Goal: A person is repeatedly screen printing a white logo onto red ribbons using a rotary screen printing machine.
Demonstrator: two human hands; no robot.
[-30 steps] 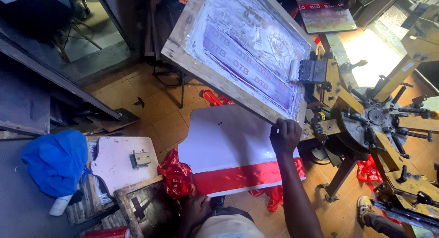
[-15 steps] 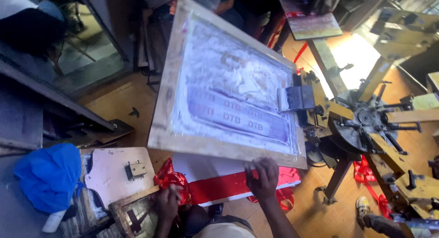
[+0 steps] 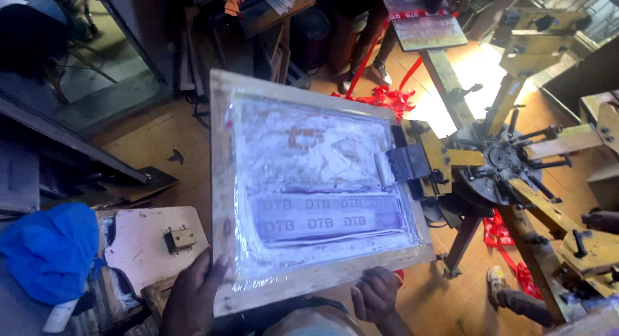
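At the near edge of the press, the wooden screen frame [image 3: 309, 187] lies flat and level, its hinge side clamped in the metal bracket [image 3: 412, 162] that ties it to the rotary hub [image 3: 500, 162]. The left hand [image 3: 193, 297] is spread over the near left corner, fingers [image 3: 216, 271] laid open along the wood and curling onto its edge. The right hand [image 3: 374, 294] sits at the near rail further right, fingers bent in a loose fist against the edge; whether they grip the rail or only rest on it, I cannot tell.

To do this step well, I judge both hands should press evenly on the rail so the mesh seats flat, with no twist against the clamp, and fingertips should stay off the inked area.

Pale raw timber makes up the frame, worn and smeared. Its mesh [image 3: 316, 175] looks glossy and wrinkled under taped margins, washed with purple ink and a darker band of repeated lettering near the bottom. Beside it a rounded, paint-stained wooden pallet [image 3: 138, 246] carries a small metal fitting, and a crumpled blue cloth [image 3: 48, 252] lies left of that. Red ribbon [image 3: 383, 97] trails over the tiled floor [image 3: 148, 142].
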